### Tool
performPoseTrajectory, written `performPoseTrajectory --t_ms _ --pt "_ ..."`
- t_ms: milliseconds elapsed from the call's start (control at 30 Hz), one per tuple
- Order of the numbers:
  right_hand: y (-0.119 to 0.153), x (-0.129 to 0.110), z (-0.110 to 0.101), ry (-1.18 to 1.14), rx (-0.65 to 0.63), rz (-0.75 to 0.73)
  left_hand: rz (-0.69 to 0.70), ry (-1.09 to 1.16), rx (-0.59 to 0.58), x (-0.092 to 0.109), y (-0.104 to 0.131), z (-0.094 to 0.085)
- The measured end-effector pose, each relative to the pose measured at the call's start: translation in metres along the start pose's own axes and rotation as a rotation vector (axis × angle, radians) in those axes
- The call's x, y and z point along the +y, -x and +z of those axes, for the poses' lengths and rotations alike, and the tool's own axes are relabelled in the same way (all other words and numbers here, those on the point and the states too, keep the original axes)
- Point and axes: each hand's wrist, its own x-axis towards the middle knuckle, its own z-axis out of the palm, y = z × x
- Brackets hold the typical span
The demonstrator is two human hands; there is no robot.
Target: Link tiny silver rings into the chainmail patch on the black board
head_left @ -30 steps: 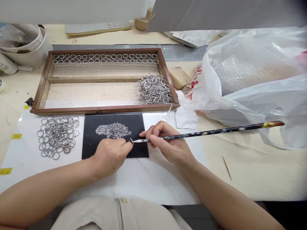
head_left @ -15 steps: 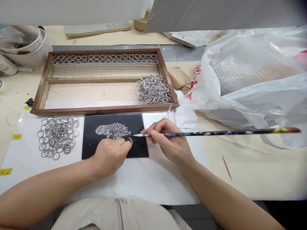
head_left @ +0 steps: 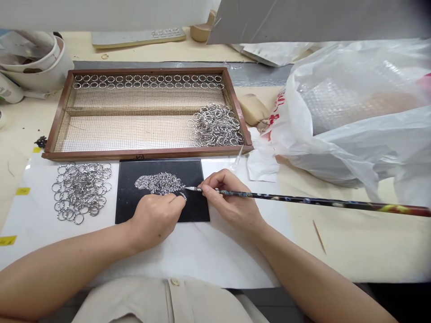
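Over the lower part of a black mat (head_left: pixel 195 211), my left hand (head_left: pixel 157 217) is closed, pinching a small silver ring (head_left: pixel 183 196) that pokes out past its fingertips. My right hand (head_left: pixel 229 195) grips a long, thin stick with a dark patterned shaft and a pointed white tip, like a wax picking pencil (head_left: pixel 286 198). Its tip is at the right edge of a heap of tiny shiny stones (head_left: pixel 160 182) on the mat, just above the pinched ring. Left of the mat lies a loose pile of silver rings (head_left: pixel 82 190).
Behind the mat stands a wooden-framed mesh tray (head_left: pixel 144 154), with two rows of rings (head_left: pixel 148 82) along its back and a ring heap (head_left: pixel 217 125) at its right. A plastic bag (head_left: pixel 323 143) bulges at right. White tubs (head_left: pixel 57 67) stand at left; a thin brown stick (head_left: pixel 319 237) lies at right.
The pencil's tip has shifted up and slightly left to the stones' edge, while its far end has dropped lower. My left hand has stayed nearly still with the ring.
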Motion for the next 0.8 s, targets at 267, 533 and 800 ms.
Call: performPoseTrajectory --t_ms 267,533,800 --pt "0.0004 -0.0015 0.0001 0.005 -0.012 -0.006 0.012 -0.003 0.004 -0.0006 -0.0010 -0.0007" --pt "-0.0001 -0.0004 -0.0002 0.002 0.000 -0.002 0.012 0.003 -0.001 -0.0006 0.0017 0.0010" --pt "-0.0013 -0.0014 -0.0001 0.041 0.016 -0.008 0.017 -0.008 -0.006 -0.0017 0.0019 0.0010"
